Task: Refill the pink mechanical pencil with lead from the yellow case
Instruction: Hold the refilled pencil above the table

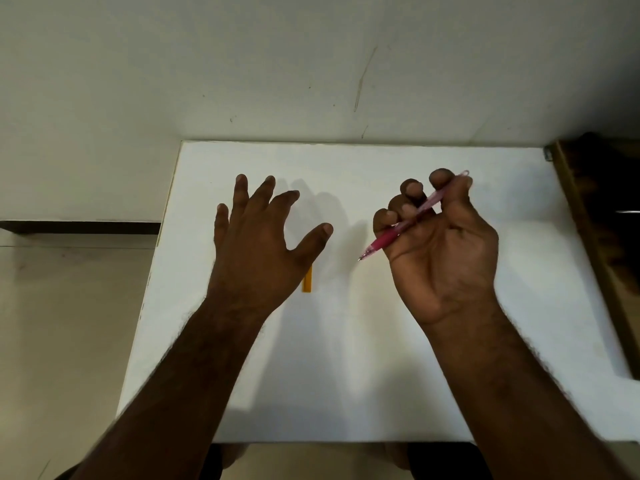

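Note:
My right hand (446, 251) is curled around the pink mechanical pencil (408, 225), palm turned up. The pencil lies slanted across my fingers, its metal tip pointing down-left over the table and its clear cap end sticking out past my index finger. My left hand (256, 247) hovers palm down with fingers spread and holds nothing. The yellow lead case (307, 280) lies on the white table (346, 358) just under the heel of my left thumb; only its near end shows, the rest is hidden by the hand.
The table's far edge meets a pale wall. A dark wooden piece of furniture (595, 216) stands along the table's right side. Beige floor tiles (69, 323) lie to the left of the table.

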Motion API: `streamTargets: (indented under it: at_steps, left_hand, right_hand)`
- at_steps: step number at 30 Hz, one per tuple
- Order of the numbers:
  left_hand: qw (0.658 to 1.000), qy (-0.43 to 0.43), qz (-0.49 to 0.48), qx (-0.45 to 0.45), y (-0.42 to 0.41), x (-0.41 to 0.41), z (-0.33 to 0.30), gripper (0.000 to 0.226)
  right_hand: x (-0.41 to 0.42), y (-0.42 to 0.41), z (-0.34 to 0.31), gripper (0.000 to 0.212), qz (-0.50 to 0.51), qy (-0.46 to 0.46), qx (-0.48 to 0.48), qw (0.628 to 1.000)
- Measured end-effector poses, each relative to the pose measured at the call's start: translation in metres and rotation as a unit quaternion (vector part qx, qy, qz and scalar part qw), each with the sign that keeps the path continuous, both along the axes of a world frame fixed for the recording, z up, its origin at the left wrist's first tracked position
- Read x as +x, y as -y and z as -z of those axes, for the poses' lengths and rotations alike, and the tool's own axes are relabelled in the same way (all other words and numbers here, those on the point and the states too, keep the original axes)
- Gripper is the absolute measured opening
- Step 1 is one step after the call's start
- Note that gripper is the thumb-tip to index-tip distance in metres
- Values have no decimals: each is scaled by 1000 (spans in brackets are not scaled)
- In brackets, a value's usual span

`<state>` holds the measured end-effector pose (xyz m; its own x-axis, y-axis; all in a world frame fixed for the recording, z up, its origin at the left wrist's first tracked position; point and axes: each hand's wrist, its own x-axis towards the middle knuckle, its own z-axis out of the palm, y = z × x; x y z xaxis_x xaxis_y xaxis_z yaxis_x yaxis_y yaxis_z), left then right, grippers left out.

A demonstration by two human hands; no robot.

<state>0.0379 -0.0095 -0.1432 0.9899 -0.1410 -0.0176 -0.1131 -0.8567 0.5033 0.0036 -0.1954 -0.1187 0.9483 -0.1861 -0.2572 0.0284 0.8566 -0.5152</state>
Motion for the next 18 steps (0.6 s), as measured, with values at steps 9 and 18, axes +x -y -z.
streamTargets:
  at_steps: [9, 18]
  left_hand:
    - [1000, 2, 4, -5, 0, -1, 2, 70]
    - [1000, 2, 4, -4, 0, -1, 2, 69]
  right_hand:
    - [-1, -2, 0, 61, -14, -44, 11, 999]
    - [-3, -2, -5, 51, -2, -17, 50, 999]
